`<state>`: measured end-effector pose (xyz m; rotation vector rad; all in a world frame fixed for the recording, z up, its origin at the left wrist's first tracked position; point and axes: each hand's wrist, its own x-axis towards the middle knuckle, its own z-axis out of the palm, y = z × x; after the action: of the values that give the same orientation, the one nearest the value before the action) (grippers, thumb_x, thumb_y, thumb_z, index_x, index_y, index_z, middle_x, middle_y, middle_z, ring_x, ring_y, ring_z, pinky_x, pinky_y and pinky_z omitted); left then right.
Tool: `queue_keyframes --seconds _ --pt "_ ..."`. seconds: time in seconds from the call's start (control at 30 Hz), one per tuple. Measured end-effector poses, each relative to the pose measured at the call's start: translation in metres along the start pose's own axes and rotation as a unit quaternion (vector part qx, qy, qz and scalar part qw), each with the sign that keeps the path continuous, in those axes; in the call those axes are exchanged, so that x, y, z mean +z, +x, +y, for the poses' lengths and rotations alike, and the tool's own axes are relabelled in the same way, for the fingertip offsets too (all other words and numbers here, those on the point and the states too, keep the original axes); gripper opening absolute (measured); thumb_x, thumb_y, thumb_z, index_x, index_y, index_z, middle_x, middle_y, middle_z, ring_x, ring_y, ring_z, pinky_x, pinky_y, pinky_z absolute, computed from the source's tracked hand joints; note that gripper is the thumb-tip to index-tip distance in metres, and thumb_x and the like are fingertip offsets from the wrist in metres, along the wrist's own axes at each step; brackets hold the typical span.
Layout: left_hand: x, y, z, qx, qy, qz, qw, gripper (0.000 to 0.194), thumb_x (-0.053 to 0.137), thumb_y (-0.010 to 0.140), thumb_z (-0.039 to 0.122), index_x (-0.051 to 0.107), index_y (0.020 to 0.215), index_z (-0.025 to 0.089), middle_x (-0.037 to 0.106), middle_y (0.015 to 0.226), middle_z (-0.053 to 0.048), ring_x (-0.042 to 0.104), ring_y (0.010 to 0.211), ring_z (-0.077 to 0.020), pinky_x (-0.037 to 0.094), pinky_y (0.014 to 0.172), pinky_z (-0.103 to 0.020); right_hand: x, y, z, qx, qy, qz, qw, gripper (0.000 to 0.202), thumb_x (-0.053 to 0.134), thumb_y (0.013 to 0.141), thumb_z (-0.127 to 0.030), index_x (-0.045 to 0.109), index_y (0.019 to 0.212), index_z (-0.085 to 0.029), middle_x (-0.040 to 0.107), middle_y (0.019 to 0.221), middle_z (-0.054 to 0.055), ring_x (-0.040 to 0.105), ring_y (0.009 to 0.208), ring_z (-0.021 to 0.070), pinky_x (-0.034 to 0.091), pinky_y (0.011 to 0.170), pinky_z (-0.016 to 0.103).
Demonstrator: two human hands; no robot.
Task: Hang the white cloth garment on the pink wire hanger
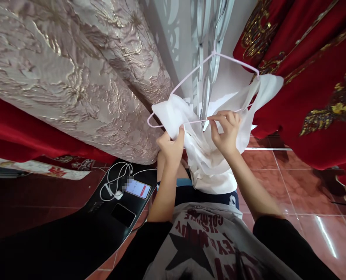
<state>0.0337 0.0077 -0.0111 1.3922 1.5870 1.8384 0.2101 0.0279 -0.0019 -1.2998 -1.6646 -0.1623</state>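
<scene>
A pale pink clothes hanger [192, 72] is in front of me, its top by a white metal rack. White, thin garment cloth [210, 171] drapes over both of its ends and hangs down to my lap. My left hand [173, 146] is closed on the cloth near the hanger's left end, thumb on top by the bottom bar. With thumb and forefinger, my right hand [225, 130] pinches at the middle of the bottom bar. The hanger's hook blends into the rack behind it and I cannot make it out.
A pink-gold embossed curtain [82, 74] hangs at left, red curtains with gold trim [313, 85] at right. The white metal rack [200, 58] stands ahead. On a black bench [62, 237] at left lie a lit phone [138, 188], a dark phone [123, 215] and a white cable [110, 184].
</scene>
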Motion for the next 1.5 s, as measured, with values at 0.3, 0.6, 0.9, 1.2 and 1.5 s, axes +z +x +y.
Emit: queue_keyframes --seconds 0.3,0.6,0.9,1.2,1.5 --pt "-0.016 0.012 0.019 -0.030 -0.076 0.023 0.996 0.024 0.078 0.074 0.029 0.063 0.061 0.016 0.056 0.059 0.002 0.054 0.059 -0.0139 0.045 0.056 -0.026 0.005 -0.003 -0.001 -0.008 0.001 0.011 1.000 0.018 0.054 0.099 -0.028 0.071 0.096 -0.025 0.063 0.097 0.003 0.054 0.098 0.0166 0.032 0.095 0.038" --pt "-0.057 0.061 0.043 -0.139 -0.415 -0.080 0.896 0.040 0.086 0.072 0.048 0.072 0.098 0.022 0.071 0.100 -0.006 0.067 0.112 -0.0269 0.057 0.087 -0.034 -0.007 -0.001 0.002 -0.009 0.005 0.000 1.000 0.015 0.057 0.098 -0.029 0.072 0.097 -0.026 0.063 0.099 0.002 0.055 0.098 0.0163 0.034 0.095 0.037" --pt "-0.031 0.015 0.002 -0.281 -0.457 0.008 0.844 0.029 0.050 0.104 0.037 0.070 0.114 0.019 0.074 0.124 -0.010 0.055 0.055 -0.0046 0.047 0.054 -0.017 -0.003 -0.011 -0.010 -0.016 0.036 -0.016 0.999 0.024 0.054 0.094 -0.020 0.069 0.110 -0.028 0.061 0.109 0.004 0.056 0.108 0.0200 0.037 0.100 0.043" --pt "0.005 0.009 0.009 -0.164 -0.463 -0.098 0.866 0.045 0.078 0.085 0.059 0.059 0.079 0.018 0.062 0.082 -0.002 0.045 0.045 -0.0040 0.035 0.039 -0.017 -0.054 -0.022 0.004 0.012 0.100 0.075 0.992 0.032 0.058 0.095 -0.033 0.062 0.127 -0.029 0.061 0.127 0.007 0.060 0.124 0.0226 0.051 0.106 0.049" --pt "0.006 0.005 0.006 -0.127 -0.445 -0.098 0.881 0.046 0.074 0.089 0.059 0.059 0.079 0.017 0.063 0.081 -0.003 0.044 0.045 -0.0037 0.029 0.035 -0.015 -0.058 0.005 0.053 0.201 0.255 0.000 0.946 0.069 0.072 0.085 -0.050 0.043 0.142 -0.026 0.068 0.117 0.011 0.070 0.103 0.0221 0.057 0.093 0.046"
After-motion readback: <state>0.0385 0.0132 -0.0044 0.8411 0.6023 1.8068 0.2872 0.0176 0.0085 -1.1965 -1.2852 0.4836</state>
